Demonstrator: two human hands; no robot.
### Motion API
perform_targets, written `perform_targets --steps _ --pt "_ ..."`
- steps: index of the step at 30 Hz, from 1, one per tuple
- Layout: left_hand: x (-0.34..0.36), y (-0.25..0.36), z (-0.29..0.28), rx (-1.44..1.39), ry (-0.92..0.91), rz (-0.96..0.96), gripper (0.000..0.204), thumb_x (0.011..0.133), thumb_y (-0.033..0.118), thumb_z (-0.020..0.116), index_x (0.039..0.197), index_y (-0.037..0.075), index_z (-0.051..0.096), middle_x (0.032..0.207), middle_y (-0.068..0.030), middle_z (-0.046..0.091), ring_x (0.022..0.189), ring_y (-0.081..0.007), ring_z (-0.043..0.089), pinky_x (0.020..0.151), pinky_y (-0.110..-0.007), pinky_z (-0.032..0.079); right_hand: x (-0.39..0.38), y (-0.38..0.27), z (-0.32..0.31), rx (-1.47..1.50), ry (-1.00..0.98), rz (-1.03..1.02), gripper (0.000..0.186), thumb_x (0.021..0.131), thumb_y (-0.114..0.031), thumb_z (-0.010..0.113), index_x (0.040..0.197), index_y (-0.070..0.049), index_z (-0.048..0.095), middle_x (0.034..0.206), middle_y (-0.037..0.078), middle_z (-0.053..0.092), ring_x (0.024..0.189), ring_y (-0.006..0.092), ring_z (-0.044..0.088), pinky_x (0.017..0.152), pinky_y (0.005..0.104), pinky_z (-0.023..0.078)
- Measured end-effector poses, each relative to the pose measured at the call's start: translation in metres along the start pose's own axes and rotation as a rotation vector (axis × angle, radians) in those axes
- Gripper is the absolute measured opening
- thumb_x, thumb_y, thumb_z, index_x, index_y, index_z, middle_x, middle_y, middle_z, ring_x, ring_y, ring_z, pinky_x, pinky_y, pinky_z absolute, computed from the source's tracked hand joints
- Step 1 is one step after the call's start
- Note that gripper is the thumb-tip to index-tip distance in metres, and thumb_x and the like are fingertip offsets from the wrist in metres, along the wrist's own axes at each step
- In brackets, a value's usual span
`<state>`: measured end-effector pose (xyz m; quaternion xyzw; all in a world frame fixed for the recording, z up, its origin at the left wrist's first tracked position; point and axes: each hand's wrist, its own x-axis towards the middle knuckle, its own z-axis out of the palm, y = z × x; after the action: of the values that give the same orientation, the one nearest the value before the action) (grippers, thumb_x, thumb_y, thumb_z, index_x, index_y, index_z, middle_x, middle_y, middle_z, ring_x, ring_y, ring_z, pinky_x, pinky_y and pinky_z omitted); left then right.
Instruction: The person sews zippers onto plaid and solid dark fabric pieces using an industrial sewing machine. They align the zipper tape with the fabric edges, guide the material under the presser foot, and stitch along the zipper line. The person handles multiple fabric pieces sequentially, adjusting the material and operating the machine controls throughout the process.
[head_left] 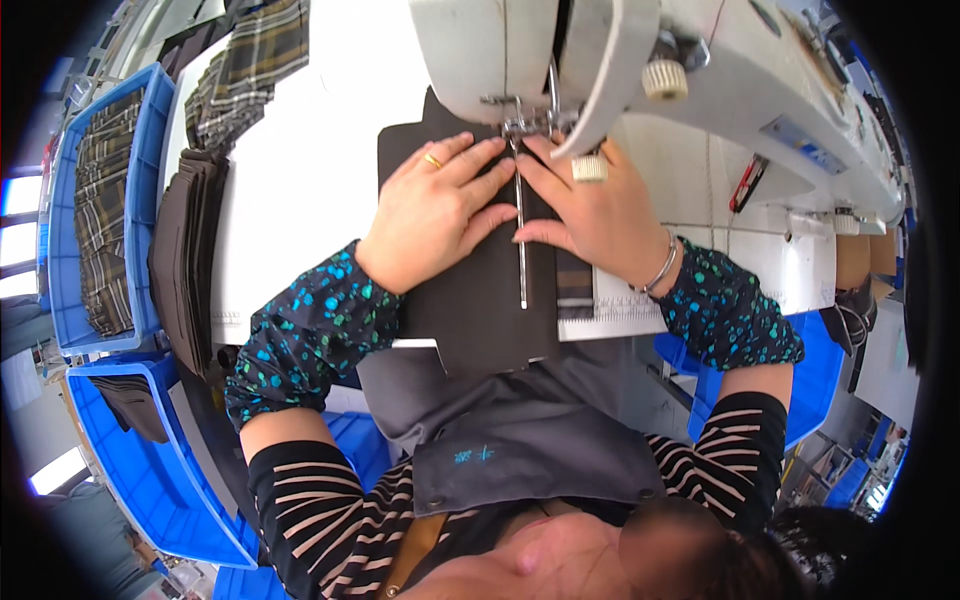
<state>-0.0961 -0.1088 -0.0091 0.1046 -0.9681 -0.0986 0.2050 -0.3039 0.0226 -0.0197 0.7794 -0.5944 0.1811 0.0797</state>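
Observation:
A dark brown fabric piece (440, 310) with notched corners lies flat under the sewing machine's presser foot (520, 125), its near end hanging over the table's front edge. Down its middle runs a narrow, shiny silver strip (522, 260), starting at the foot. My left hand (430, 210), with a ring on one finger, rests flat on the fabric left of the strip, fingers stretched toward the foot. Flat on the other side lies my right hand (605, 210), fingers spread and partly hidden behind the machine's parts. Both thumbs point toward the strip. Plaid cloth (575, 280) shows beneath, near my right wrist.
The white sewing machine (740, 60) spans the upper right. A red-and-black cutter (747, 183) lies beneath its arm. Leftward are a stack of dark fabric pieces (185, 260), plaid cloth (250, 70), a blue bin (65, 270) of plaid pieces and a lower blue bin (150, 480).

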Motion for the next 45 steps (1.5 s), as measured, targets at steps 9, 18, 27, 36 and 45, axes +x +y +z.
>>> perform_targets --steps 9,18,27,36,45 --pt "-0.061 0.083 -0.014 -0.061 -0.091 -0.091 0.061 0.084 0.041 0.083 0.131 0.004 0.071 0.133 -0.0131 0.068 0.127 -0.0320 0.064 0.107 -0.051 0.051 0.000 0.001 0.000 -0.010 0.014 -0.026 0.056 0.085 -0.045 0.078 0.127 -0.009 0.071 0.123 0.009 0.070 0.121 0.0288 0.061 0.111 0.0487 0.042" --pt "-0.083 0.103 -0.016 -0.213 -0.042 -0.239 0.044 0.082 0.008 0.073 0.126 0.003 0.074 0.131 -0.0136 0.072 0.127 -0.0337 0.068 0.106 -0.045 0.054 -0.042 -0.032 -0.059 -0.003 -0.023 -0.014 0.029 0.085 -0.024 0.077 0.109 -0.008 0.072 0.092 0.004 0.063 0.085 0.0223 0.062 0.085 0.0414 0.050" --pt "-0.080 0.100 -0.019 -0.365 0.011 -0.272 0.046 0.075 -0.002 0.075 0.121 0.004 0.077 0.128 -0.0129 0.074 0.124 -0.0368 0.068 0.100 -0.043 0.058 -0.076 -0.083 -0.023 0.093 0.086 -0.176 0.010 0.081 -0.017 0.070 0.088 -0.010 0.068 0.071 -0.003 0.048 0.064 0.0138 0.052 0.058 0.0289 0.038" --pt "-0.088 0.103 -0.005 -0.183 0.147 -0.141 0.058 0.056 0.002 0.076 0.113 0.008 0.080 0.102 -0.0048 0.071 0.102 -0.0304 0.070 0.086 -0.041 0.061 -0.079 -0.078 -0.015 0.103 0.143 -0.248 0.009 0.078 -0.016 0.070 0.081 -0.009 0.065 0.071 -0.002 0.048 0.061 0.0135 0.049 0.054 0.0291 0.035" --pt "-0.082 0.097 -0.016 -0.460 0.162 -0.375 0.035 0.073 -0.005 0.075 0.106 0.004 0.079 0.098 -0.0102 0.071 0.097 -0.0317 0.071 0.084 -0.039 0.058 -0.080 -0.078 -0.017 0.127 0.151 -0.199 0.029 0.081 -0.013 0.070 0.107 0.000 0.073 0.072 -0.002 0.050 0.060 0.0128 0.049 0.054 0.0290 0.037"
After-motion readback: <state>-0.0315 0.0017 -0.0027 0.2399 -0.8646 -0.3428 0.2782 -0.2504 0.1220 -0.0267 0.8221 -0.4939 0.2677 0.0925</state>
